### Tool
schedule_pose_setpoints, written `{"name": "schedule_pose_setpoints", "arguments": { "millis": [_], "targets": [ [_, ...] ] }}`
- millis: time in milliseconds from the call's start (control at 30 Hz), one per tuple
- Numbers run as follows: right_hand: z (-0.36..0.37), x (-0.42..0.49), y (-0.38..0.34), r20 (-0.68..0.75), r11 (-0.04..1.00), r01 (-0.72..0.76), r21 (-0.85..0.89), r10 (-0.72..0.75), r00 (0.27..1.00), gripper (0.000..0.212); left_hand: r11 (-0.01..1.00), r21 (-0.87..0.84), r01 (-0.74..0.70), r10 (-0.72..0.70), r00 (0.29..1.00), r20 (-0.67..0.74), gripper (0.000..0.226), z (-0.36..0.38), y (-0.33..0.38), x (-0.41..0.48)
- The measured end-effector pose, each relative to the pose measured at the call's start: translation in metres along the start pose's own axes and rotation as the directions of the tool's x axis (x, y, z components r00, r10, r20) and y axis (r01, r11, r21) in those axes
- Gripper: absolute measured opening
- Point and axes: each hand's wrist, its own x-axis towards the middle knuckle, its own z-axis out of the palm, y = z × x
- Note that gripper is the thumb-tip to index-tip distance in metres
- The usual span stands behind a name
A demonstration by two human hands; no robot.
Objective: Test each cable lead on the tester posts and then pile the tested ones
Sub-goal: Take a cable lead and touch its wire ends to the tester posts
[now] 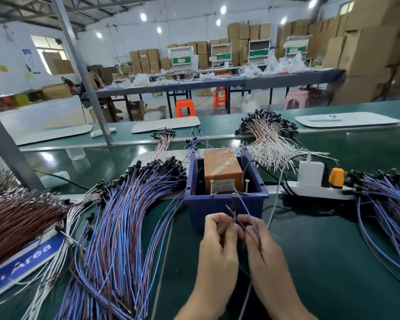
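- The cable lead (243,204) in hand is a blue-and-brown pair. Its blue wire runs up toward 12 o'clock, its tip close to the tester posts (247,187); whether it touches metal I cannot tell. The brown end stands free just above the fingers.
- The left hand (218,239) pinches the brown wire between curled fingers and thumb. The right hand (262,245) pinches the blue wire the same way. The two hands sit side by side just below the tester.
- The posts are two upright screws in a blue bin (217,204), in front of an orange box (222,167).
- From the bin, a large pile (125,215) of blue-brown leads lies at 9 o'clock. A smaller pile (383,199) lies at 3 o'clock, and a white-wired pile (268,139) at 1 o'clock, all on the green tabletop (321,250).
- A power strip (319,192) lies at 3 o'clock.
- Progress, as I judge it: this lead is mid-test and not yet piled. I cannot tell which heap holds tested leads, so the share done is unclear.
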Motion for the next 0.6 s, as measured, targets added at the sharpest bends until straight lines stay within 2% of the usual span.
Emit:
{"name": "schedule_pose_setpoints", "arguments": {
  "millis": [267,400,500,600],
  "targets": [
    [-0.0011,-0.001,-0.004,0.122,0.999,-0.013,0.035,0.009,0.993,0.038,0.999,0.01,0.04,-0.04,0.999,0.022,0.027,-0.0004,0.0004,-0.001],
    [0.0028,-0.0044,-0.0047,0.005,1.0,0.018,0.025,-0.018,1.0,0.032,0.998,0.05,0.024,-0.025,1.0,0.011,0.03,0.0013,0.0003,-0.003],
    [0.002,-0.005,-0.0047,-0.104,0.998,0.061,-0.008,-0.061,0.993,0.029,0.999,0.027,0.036,-0.034,0.998,-0.055,0.021,0.0011,-0.0036,-0.001],
    [0.0035,-0.0083,-0.009,-0.041,0.985,0.143,-0.093,-0.148,0.988,0.023,0.997,-0.007,0.071,-0.071,0.997,-0.033,0.016,-0.0012,-0.0041,0.0018]
  ]
}}
